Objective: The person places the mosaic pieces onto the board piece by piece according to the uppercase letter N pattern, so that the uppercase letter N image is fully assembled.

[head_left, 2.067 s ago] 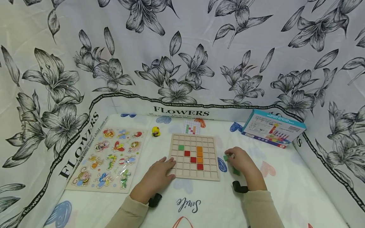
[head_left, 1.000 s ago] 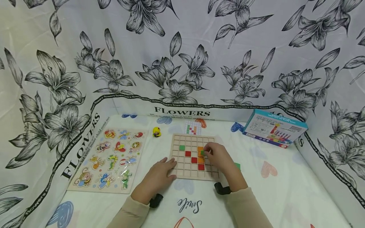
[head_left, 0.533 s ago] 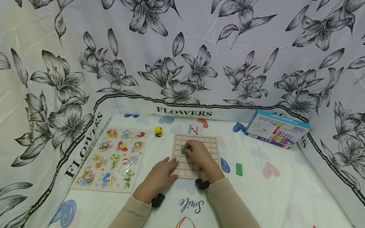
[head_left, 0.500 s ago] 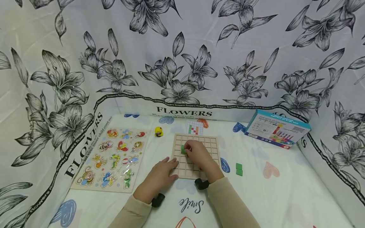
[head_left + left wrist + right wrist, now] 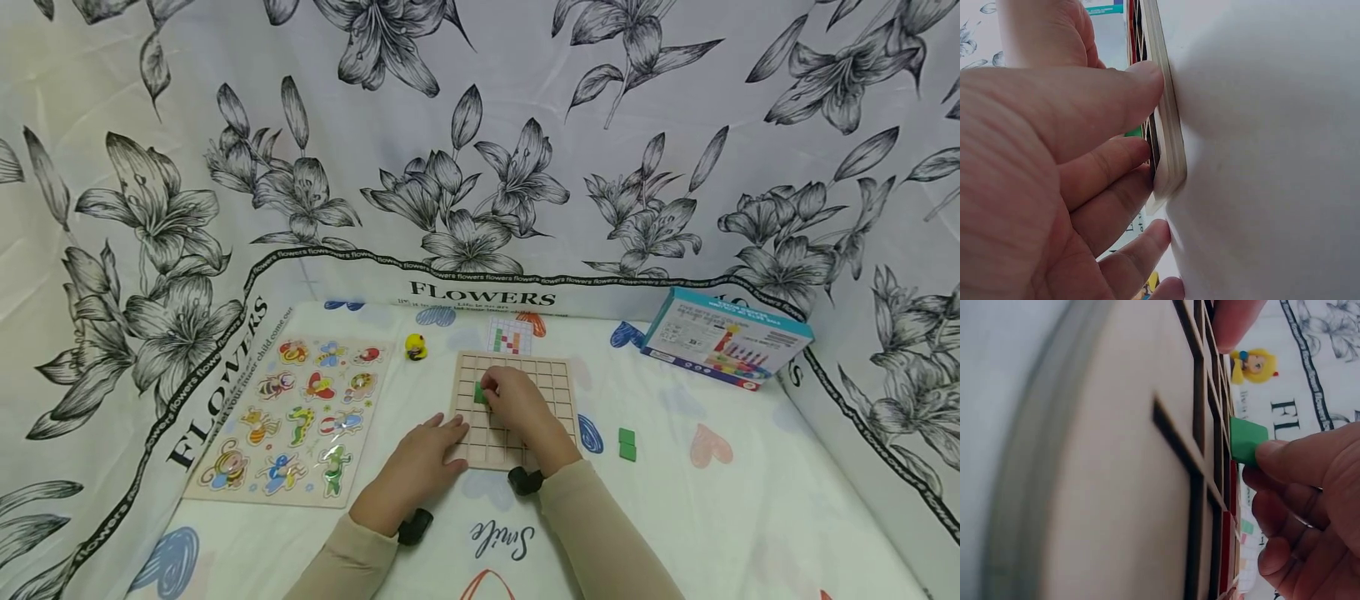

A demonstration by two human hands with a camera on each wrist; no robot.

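A wooden grid board [image 5: 562,417] lies on the cloth before me. My right hand [image 5: 517,404] is over its left half, and in the right wrist view thumb and fingers pinch a green square tile [image 5: 1247,439], which stands tilted against the grid. Red tiles [image 5: 1227,544] sit in cells beyond it. The right hand hides most of the placed tiles from the head view. My left hand [image 5: 416,458] rests at the board's left edge; in the left wrist view its thumb and fingertips touch the rim. Two green tiles [image 5: 627,444] lie on the cloth right of the board.
A small pattern card [image 5: 510,337] lies behind the board, near a yellow toy figure [image 5: 416,347]. On the left is an insect picture puzzle [image 5: 292,417]. A blue-topped box [image 5: 727,337] stands at the back right, before a flower-print curtain [image 5: 480,167].
My right hand has picked up a green tile from the cloth on the right and carried it left to the board's left side. The left hand has stayed at the edge.
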